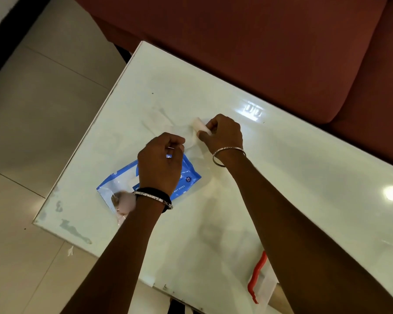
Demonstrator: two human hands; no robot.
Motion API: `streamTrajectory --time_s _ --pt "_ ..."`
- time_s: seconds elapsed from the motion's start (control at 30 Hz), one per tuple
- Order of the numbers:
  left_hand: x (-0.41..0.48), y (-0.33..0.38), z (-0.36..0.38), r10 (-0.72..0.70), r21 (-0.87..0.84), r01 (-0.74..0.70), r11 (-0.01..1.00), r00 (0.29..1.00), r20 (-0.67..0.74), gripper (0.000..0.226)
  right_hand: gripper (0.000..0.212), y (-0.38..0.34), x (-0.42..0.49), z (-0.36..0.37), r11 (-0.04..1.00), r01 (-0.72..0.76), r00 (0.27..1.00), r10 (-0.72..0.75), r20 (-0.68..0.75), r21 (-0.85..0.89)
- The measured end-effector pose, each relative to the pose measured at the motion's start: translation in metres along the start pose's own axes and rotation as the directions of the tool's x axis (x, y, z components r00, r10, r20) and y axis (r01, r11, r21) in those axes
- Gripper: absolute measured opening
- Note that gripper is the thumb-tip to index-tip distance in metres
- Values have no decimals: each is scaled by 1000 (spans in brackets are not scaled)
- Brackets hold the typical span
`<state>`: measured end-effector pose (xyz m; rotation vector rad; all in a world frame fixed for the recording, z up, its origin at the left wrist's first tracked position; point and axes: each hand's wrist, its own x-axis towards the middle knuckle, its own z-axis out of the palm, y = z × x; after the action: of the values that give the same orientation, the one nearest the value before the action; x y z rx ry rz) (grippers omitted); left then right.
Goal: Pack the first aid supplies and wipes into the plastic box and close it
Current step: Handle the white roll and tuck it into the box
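Observation:
A thin white wet wipe [192, 141] is stretched between my two hands above the white table [304, 166]. My left hand [160, 163] pinches its near edge and my right hand [222, 133] pinches its far, folded end. Under my left hand lies a blue pack of wet wipes [188, 177], flat on the table, partly hidden by my wrist. At the table's near edge, under my right forearm, a clear plastic box [267, 288] with a red clip handle [255, 277] shows only in part.
A dark red sofa [259, 41] runs along the table's far side. Beige floor tiles [32, 132] lie to the left, with a small white scrap [70, 250] on them. The table's left edge has worn patches.

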<state>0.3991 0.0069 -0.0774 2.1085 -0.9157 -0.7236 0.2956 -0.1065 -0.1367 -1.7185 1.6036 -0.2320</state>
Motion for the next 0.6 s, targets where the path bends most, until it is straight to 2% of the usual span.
streamTrajectory --time_s 0.17,0.33,0.47,0.6 --pt "-10 5 3 -3 -47 4 999 1000 15 12 27 11 -27 -24 942 -128 985 156 -70 311" --pt "-29 14 12 34 -106 -29 994 999 39 12 24 38 -74 -64 766 -194 969 246 -1 613" --pt "-51 33 23 185 -95 -177 980 979 86 18 20 60 -114 -100 633 -175 971 239 25 754" --pt "-73 56 33 348 -119 -330 936 917 195 26 23 75 -147 -129 611 -132 983 183 23 780"
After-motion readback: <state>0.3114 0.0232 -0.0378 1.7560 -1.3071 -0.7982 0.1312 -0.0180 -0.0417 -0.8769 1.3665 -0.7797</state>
